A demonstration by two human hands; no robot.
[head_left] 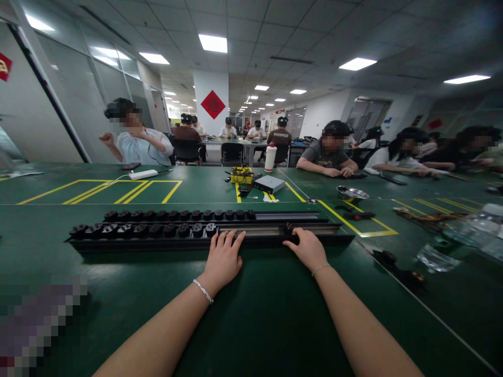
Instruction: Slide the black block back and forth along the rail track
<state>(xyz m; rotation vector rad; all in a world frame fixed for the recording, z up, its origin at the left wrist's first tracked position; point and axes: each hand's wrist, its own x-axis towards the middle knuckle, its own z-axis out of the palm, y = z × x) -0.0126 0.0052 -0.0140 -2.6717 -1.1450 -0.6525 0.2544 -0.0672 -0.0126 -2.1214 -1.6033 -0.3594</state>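
Observation:
Across the green table in front of me lie two long black track rails, a front rail point(157, 244) and a back rail point(291, 215). Small black round modules that look like power sockets point(168, 230) fill the left part of each, in a row. My left hand point(225, 260) rests on the near edge of the front rail, fingers spread, just beside the last module in its row. Over the bare right stretch of that rail, my right hand point(308, 250) pinches a single black module point(288, 229) between thumb and fingers. Its underside is hidden, so I cannot tell how it sits in the channel.
Behind the rails are a grey box point(269, 183), a yellow container with cables point(241, 175) and a white bottle point(270, 157). To the right lie a metal bowl point(352, 193), black parts point(398, 269) and plastic bottles point(444, 248). Several people sit around the tables.

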